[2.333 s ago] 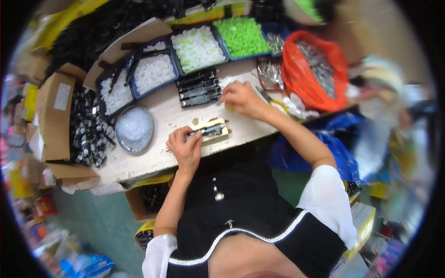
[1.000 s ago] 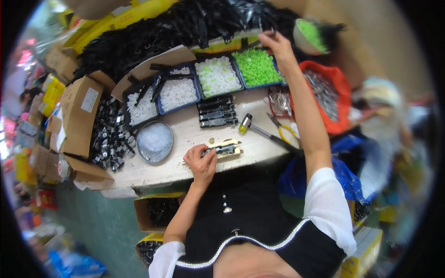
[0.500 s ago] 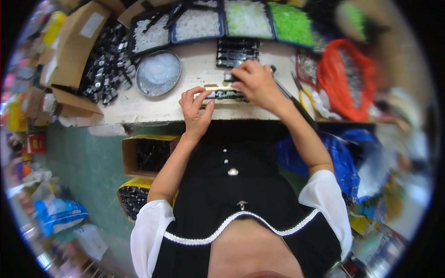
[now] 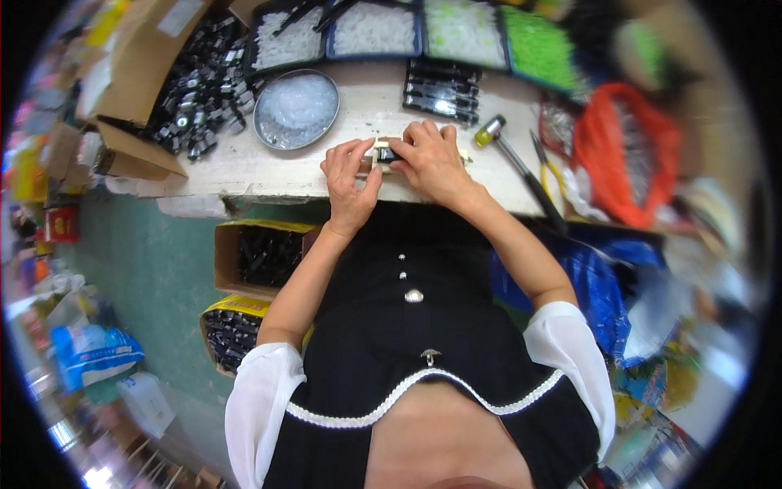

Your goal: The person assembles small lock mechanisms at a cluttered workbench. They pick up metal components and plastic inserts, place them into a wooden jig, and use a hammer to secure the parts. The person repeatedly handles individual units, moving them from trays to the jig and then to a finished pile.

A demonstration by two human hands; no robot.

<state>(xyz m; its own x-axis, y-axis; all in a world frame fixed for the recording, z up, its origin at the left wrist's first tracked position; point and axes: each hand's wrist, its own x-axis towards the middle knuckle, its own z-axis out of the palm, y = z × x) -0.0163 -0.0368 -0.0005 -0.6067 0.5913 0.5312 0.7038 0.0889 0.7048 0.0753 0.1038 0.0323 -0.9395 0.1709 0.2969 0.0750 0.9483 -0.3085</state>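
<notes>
Near the tabletop's (image 4: 236, 171) edge, a dark part (image 4: 388, 155) sits in a pale block (image 4: 380, 145) — right hand (image 4: 433, 167) closed over it, left hand (image 4: 352, 186) curled alongside, grip unclear; probably seating it, next needing aligned pressure.

We hold our bare left hand (image 4: 352, 191) with fingers curved forward and thumb raised, a gap between them. Our bare right hand (image 4: 436, 167) is just beside it, back upward, knuckles bent, fingertips toward the left. Our bare left forearm (image 4: 308, 277) and bare right forearm (image 4: 521, 244) slant inward from loose, white cloth sleeves (image 4: 265, 395).
</notes>
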